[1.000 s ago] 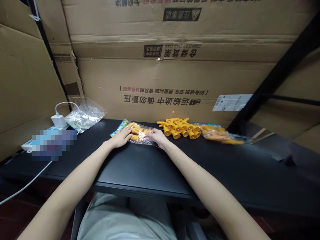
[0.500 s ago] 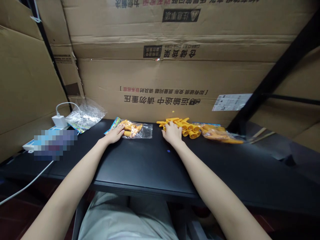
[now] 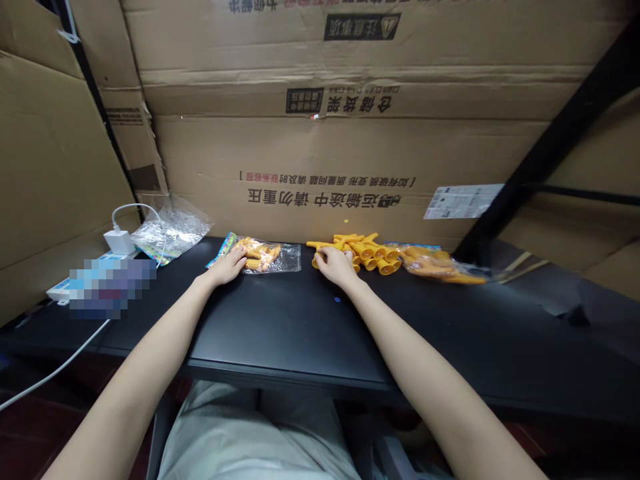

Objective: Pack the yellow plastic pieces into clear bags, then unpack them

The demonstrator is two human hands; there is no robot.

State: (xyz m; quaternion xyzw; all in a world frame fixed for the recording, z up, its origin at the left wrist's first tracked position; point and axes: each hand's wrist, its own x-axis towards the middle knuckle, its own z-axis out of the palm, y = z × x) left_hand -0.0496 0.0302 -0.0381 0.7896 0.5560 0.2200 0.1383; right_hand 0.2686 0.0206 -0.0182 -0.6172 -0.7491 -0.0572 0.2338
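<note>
My left hand (image 3: 227, 265) lies with its fingers stretched over the left part of a clear plastic bag (image 3: 290, 259), which has a colourful header and holds several yellow plastic pieces (image 3: 263, 255). To the right, my right hand (image 3: 337, 265) is closed on a yellow plastic horn (image 3: 320, 246) at the left end of a loose pile; its fingertips are partly hidden. The other yellow horns (image 3: 377, 253) in the pile have flared, hollow ends, several facing me, and thin stems. Beyond them rests a second clear bag (image 3: 433, 263) with similar yellow pieces inside.
An empty-looking clear bag (image 3: 173, 230) lies at the back left of the black table (image 3: 280, 327), beside a white charger (image 3: 119, 241) with a cable on a power strip (image 3: 59, 291). A cardboard wall (image 3: 210, 147) stands behind. A black post (image 3: 540, 153) slants at the right.
My right hand has shifted left over the pile and its fingers have closed. One horn at the pile's left end has moved slightly left. The left hand stays on the bag.
</note>
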